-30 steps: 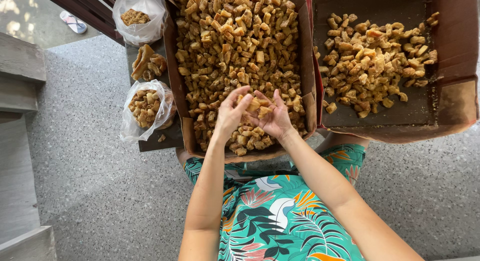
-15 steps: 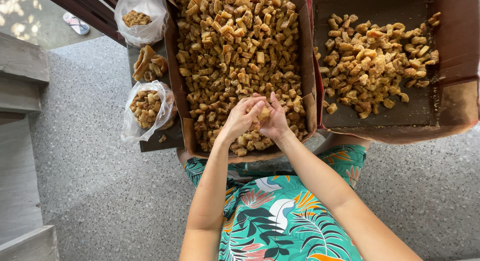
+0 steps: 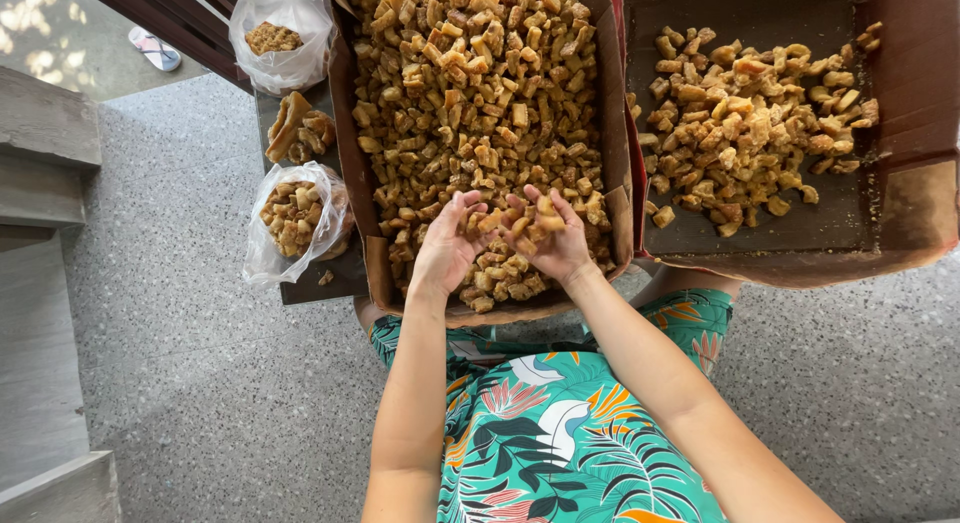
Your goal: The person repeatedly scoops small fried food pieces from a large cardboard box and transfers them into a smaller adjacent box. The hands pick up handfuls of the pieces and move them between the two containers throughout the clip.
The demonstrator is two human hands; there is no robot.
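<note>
A cardboard box [image 3: 348, 163] in front of my lap is heaped with golden-brown fried snack pieces [image 3: 470, 93]. Both hands are over its near end, side by side and touching. My left hand [image 3: 447, 248] is cupped, palm up, with pieces lying in it. My right hand [image 3: 548, 238] is also cupped around a small pile of pieces. A second cardboard box [image 3: 905, 213] to the right holds a thinner layer of the same pieces [image 3: 750, 123].
Left of the main box, two clear plastic bags [image 3: 290, 218] [image 3: 275, 38] of pieces and a loose pile [image 3: 295, 128] sit on a dark board. Speckled grey floor surrounds me, concrete steps [image 3: 40, 163] rise at left, and a sandal [image 3: 155, 51] lies far back.
My hands have drawn slightly towards me over the near end of the box and opened into cups, now with pieces showing in both palms.
</note>
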